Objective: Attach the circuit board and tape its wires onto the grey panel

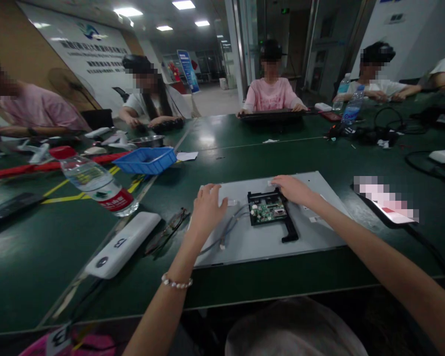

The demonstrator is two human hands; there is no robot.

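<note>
A flat grey metal panel [319, 235] lies on the table before me. On its middle sits a black plastic bracket [289, 228] that frames a green circuit board [267, 212]. Thin grey cables [228, 228] run from the board toward the panel's near left. My left hand [208, 207] rests over the panel's left edge, thumb apart from the fingers, holding nothing. At the bracket's far right corner is my right hand [292, 189], its fingers stretched over the panel beside a small pale tab [271, 182]; I see nothing held in it.
Left of the panel lie eyeglasses [166, 231], a white power bank [124, 244], a water bottle [96, 185] and a blue tray [146, 160]. A phone [387, 200] with a cable lies at right. Several people sit around the green table [237, 158].
</note>
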